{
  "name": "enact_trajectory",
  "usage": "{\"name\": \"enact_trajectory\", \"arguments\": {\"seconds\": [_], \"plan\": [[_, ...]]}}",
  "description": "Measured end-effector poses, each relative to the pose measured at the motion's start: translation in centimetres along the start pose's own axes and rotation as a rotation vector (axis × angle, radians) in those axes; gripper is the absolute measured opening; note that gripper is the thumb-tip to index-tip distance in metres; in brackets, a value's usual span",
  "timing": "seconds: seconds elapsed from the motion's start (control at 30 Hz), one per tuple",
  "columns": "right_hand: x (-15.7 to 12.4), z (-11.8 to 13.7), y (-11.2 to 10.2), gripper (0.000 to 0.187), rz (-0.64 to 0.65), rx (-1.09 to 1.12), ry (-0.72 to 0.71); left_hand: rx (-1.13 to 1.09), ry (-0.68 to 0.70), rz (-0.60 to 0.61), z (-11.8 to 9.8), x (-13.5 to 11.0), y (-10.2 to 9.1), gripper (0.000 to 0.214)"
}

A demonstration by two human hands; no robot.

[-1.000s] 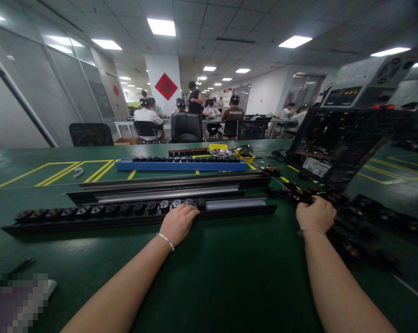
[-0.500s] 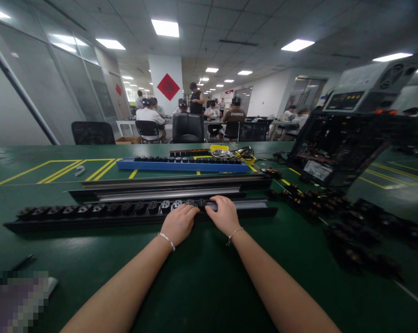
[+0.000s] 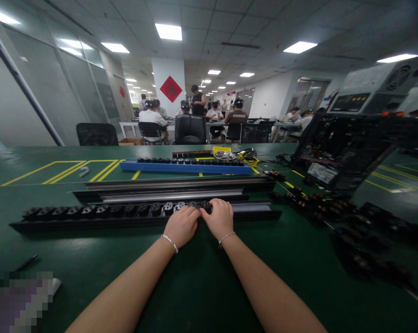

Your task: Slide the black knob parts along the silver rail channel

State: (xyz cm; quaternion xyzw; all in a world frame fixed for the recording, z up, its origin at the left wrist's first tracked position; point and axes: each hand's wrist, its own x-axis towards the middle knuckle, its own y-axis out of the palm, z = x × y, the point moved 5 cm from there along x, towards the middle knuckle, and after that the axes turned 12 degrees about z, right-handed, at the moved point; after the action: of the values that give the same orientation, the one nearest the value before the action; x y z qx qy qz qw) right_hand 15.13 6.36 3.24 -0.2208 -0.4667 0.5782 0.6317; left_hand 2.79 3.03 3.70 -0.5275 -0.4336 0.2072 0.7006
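A long black rail lies across the green table in front of me. A row of black socket modules sits in its channel from the left end to about where my hands are. My left hand is closed over the rail's near edge, its fingers bent onto the modules at the row's right end. Close beside it, my right hand pinches a black socket module at the channel, partly hidden by the fingers. Right of that hand, the rail's bare grey channel shows.
Behind lie more rails and a blue rail with modules. Loose black modules spread at right, near an opened computer case. A pen lies left. People sit at far tables.
My right hand has moved slightly left, closer to my left hand, with the socket module at its fingertips. The whole view has shifted a little to the right.
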Motion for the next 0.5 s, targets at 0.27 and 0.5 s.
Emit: {"name": "enact_trajectory", "arguments": {"seconds": [0.27,0.5], "plan": [[-0.15,0.02,-0.08,0.022,-0.019,-0.002,0.001,0.024,0.018,0.0,0.03,0.02,0.19,0.016],[-0.18,0.16,-0.17,0.021,-0.013,-0.022,0.01,0.005,0.026,-0.011,0.02,-0.07,0.25,0.016]]}}
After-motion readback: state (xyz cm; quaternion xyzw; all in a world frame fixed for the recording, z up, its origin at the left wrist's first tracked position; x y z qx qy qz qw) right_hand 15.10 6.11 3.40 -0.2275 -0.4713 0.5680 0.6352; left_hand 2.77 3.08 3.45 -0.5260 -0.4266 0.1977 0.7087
